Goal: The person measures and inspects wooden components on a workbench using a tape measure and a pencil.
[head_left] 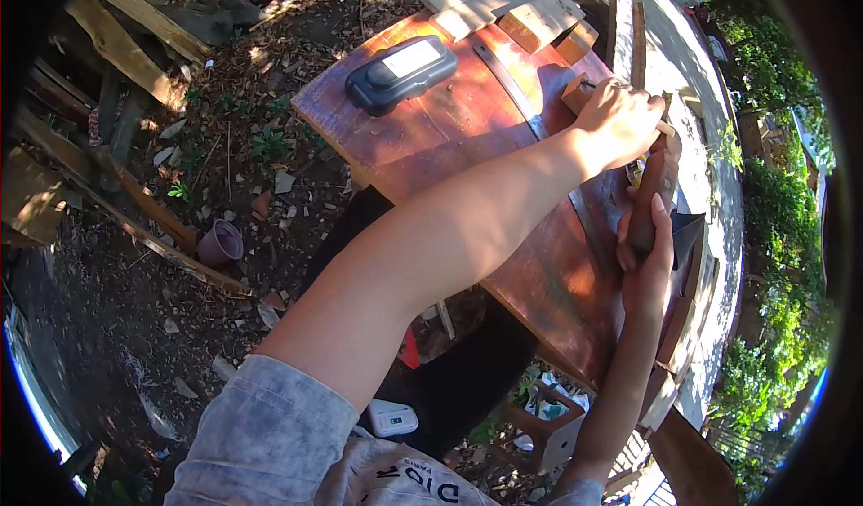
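A brown wooden piece is held between both hands at the right edge of the reddish board. My left hand is closed around its upper end, with the fingertips mostly turned away. Lower down, my right hand wraps around the same piece, its thumb along the near side. A small wooden block lies against the left hand. A long flat metal strip runs across the board and passes under the left forearm. Something yellow shows between the hands, too small to make out.
A dark case with a pale label sits on the board's upper part. Wooden offcuts lie along its far edge. A purple pot and long timbers are on the ground at left. A white device rests by the lap.
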{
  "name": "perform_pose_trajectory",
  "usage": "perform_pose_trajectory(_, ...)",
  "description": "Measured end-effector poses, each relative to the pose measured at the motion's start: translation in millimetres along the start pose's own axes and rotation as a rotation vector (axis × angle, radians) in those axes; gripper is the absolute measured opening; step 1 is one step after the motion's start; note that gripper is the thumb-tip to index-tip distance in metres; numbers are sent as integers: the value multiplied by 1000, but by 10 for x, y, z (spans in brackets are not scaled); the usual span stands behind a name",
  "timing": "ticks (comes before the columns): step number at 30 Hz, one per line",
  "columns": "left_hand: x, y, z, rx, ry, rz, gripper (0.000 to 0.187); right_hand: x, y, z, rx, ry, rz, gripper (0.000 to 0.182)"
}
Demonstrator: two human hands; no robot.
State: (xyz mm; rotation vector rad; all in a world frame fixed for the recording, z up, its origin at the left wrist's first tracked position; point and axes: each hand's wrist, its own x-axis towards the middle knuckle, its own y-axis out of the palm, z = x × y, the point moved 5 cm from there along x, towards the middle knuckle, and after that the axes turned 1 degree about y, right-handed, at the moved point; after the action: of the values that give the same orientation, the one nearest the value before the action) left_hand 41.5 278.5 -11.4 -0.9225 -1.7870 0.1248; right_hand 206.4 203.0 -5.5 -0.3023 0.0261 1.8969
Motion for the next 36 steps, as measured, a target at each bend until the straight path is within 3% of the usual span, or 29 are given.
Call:
perform_pose_trajectory(3,-2,-16,-18,16,-13,-41,28,-21,-17,11,53,-63,-58,48)
perform_pose_trajectory(7,15,-21,-6,9,-24,7,26,-39,-242,178,262,-452,-297,51)
perform_pose_trajectory(9,18,-9,-17,-45,-34,22,25,-110,-278,260,339,-552,-399,49)
perform_pose_trajectory(10,12,-16,-14,-22,-37,10,25,-97,-296,207,343,-536,-366,47)
perform_pose_trajectory(13,27,9,-16,13,-42,31,28,-5,-162,11,76,-185,-65,49)
perform_pose_trajectory(14,9,9,-14,28,-46,39,28,7,-144,-104,57,-110,-174,50)
perform_pose_trajectory(18,0,-5,75,80,-47,70,25,-81,-89,194,231,-450,-160,45)
perform_pose_trajectory(22,31,-1,59,21,-33,-30,21,-73,32,-27,-48,-181,-138,52)
perform_pose_trajectory(27,22,-60,57,12,-71,-24,32,-113,34,146,80,-349,-232,55)
perform_pose_trajectory(32,8,-19,66,-12,-53,-41,30,-48,-23,-19,139,-187,-111,53)
perform_pose_trajectory(36,36,-105,-7,-87,-86,53,27,-12,-48,7,271,-198,-96,52)
